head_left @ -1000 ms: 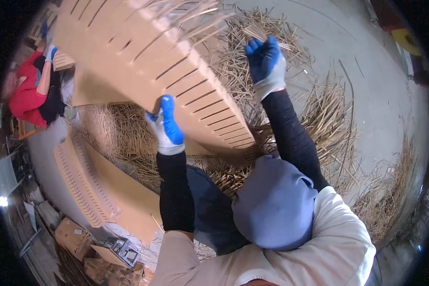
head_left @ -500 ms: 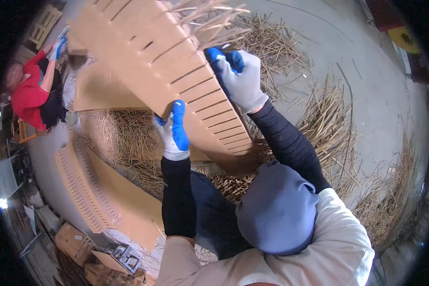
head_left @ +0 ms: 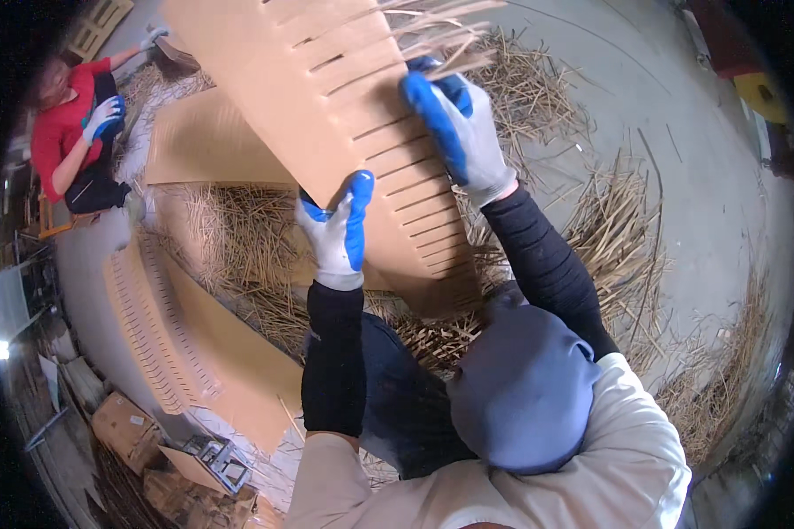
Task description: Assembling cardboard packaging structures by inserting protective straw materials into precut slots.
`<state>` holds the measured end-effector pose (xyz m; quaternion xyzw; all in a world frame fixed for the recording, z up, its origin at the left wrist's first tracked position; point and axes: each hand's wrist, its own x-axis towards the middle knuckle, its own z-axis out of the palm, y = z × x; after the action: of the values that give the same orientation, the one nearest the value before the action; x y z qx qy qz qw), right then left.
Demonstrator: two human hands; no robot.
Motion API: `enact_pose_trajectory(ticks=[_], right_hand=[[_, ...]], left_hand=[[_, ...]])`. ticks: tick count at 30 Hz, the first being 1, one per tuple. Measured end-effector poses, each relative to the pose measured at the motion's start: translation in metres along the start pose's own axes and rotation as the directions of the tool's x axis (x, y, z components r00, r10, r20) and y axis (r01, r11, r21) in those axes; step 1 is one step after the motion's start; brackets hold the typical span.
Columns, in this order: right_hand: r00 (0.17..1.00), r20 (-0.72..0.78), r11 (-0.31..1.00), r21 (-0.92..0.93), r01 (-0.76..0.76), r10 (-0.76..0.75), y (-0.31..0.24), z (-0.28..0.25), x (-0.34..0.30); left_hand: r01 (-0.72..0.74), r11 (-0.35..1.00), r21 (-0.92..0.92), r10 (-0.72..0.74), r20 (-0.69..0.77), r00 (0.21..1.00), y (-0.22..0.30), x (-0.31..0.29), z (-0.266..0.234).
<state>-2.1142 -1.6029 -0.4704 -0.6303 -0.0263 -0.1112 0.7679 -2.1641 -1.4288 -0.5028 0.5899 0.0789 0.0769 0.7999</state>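
Note:
A long brown cardboard sheet [head_left: 300, 115] with a row of slots along its right side is held up before me. My left hand [head_left: 337, 234], in a white glove with blue coating, is closed on its left edge, thumb on top and the other fingers mostly hidden beneath. My right hand [head_left: 468, 132], gloved alike, grips the slotted right edge with bent fingers; part of its grip is hidden. Just above it, thin loose cardboard strips [head_left: 441, 35] stick out from the sheet.
Heaps of cut strips [head_left: 613, 234] lie on the grey floor to the right. More slotted sheets [head_left: 154, 326] lie at the left, near boxes [head_left: 125, 428]. A co-worker in a red top [head_left: 71, 128] sits far left. A rounded blue-grey cloth shape [head_left: 525, 388] is between my arms.
The sheet and both hands have shifted slightly right in view. My right hand has moved down the slotted edge and its fingers have straightened somewhat. The co-worker has lowered one hand.

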Motion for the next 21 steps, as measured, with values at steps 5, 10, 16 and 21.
enact_pose_trajectory(ticks=[5,10,16,21], right_hand=[[0.934,-0.148,0.917,-0.293,0.271,-0.324,0.009,0.005,0.0],[0.952,-0.263,0.971,-0.218,0.1,-0.157,0.034,-0.014,0.007],[0.89,-0.353,0.795,0.606,-0.019,0.29,0.037,-0.029,0.012],[0.897,-0.22,0.672,0.733,-0.108,0.384,0.059,-0.057,0.011]], left_hand=[[-0.025,0.995,0.096,0.025,-0.005,1.0,0.003,-0.006,0.011],[0.01,0.999,-0.043,-0.008,0.058,0.998,-0.012,-0.005,-0.001],[0.005,0.995,-0.098,0.005,0.103,0.995,-0.016,-0.016,-0.007],[0.093,0.996,0.002,-0.093,0.024,0.995,-0.019,-0.013,-0.021]])
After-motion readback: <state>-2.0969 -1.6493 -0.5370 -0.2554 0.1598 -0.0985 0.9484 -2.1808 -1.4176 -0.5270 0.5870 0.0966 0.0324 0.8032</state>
